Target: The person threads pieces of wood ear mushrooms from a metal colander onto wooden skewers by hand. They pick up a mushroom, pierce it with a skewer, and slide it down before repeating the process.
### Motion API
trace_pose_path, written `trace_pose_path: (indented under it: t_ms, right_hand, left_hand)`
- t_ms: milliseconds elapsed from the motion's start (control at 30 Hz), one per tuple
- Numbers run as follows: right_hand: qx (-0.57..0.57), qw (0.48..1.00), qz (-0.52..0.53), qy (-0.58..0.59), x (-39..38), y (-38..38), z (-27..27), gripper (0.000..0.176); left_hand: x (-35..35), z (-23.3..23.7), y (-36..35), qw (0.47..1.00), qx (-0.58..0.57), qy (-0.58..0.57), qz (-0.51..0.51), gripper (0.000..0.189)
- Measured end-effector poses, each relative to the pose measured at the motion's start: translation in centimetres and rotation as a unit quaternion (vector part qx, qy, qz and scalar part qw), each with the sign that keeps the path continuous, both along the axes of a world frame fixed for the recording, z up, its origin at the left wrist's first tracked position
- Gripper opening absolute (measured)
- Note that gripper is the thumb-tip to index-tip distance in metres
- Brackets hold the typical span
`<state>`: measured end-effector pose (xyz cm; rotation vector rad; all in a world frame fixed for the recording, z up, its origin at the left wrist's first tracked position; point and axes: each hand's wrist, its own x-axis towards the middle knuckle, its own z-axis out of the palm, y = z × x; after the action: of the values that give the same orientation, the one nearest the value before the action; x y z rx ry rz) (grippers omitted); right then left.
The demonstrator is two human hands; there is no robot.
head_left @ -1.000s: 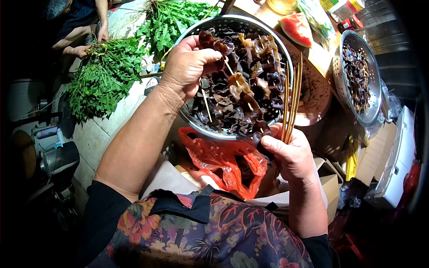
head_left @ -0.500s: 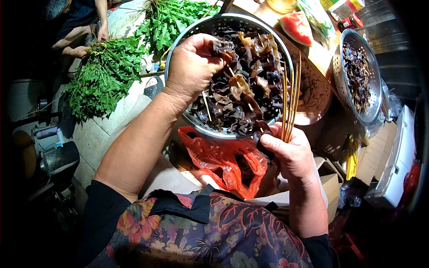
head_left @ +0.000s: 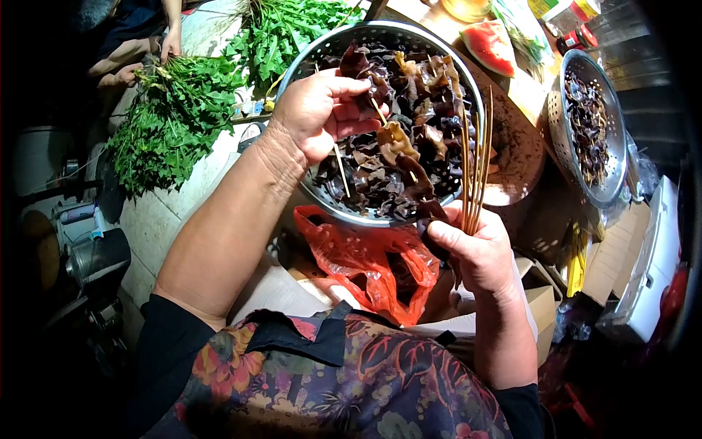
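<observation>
Wood ear mushrooms (head_left: 420,161) fill one colander (head_left: 311,62) and a second colander (head_left: 556,121) beyond its right rim; left hand (head_left: 303,121): fingers part-spread at one mushroom (head_left: 358,62), grip unclear; right hand (head_left: 475,245): fingers clasping several skewers (head_left: 474,212), lower-right rim

I look through one camera on the person's head, facing forward and steeply down. The shirt (head_left: 307,395) fills the bottom of the frame, nearest the lens, and two bare forearms (head_left: 219,227) rise from it toward the middle. The left hand (head_left: 311,110) appears in the upper half, left of centre; the right hand (head_left: 479,249) sits lower, right of centre. I see into the colander (head_left: 369,219) from above, at upper centre. Farther from me, greens (head_left: 164,121) lie at upper left and a second colander (head_left: 613,135) stands at right. The view bows toward its edges, and its corners fade to black.
</observation>
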<state>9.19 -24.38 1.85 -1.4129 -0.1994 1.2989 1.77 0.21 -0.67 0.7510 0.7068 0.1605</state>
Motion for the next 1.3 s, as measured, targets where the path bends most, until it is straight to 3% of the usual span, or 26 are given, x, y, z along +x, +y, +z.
trace_pose_path:
  t_ms: [467,700,933,1067,1133,1300]
  right_hand:
    - [0.002,1.0,-0.016,-0.018,-0.4,-0.2,-0.6,0.016]
    - [-0.008,0.999,-0.016,-0.031,-0.3,0.0,-0.4,0.015]
    - [-0.005,0.998,-0.017,-0.059,-0.3,0.0,-0.7,0.013]
    - [-0.003,0.997,-0.012,-0.071,-0.2,0.2,-0.7,0.011]
    - [-0.006,0.998,-0.02,-0.053,-0.3,0.3,-0.6,0.011]
    - [-0.011,0.998,-0.007,-0.059,-0.5,0.3,-0.6,0.011]
  left_hand:
    - [-0.1,-0.7,-0.2,0.998,-0.018,-0.015,-0.057,0.018]
    - [0.2,-0.2,-1.2,0.987,0.149,0.026,-0.056,0.012]
    - [0.0,-0.6,-1.1,0.992,0.092,0.009,-0.091,0.012]
    - [0.2,0.1,-1.5,0.993,0.08,0.008,-0.081,0.014]
    - [0.4,0.2,-1.5,0.996,0.073,0.049,-0.019,0.014]
    - [0.6,-0.7,-0.8,0.998,0.069,-0.005,0.016,0.01]
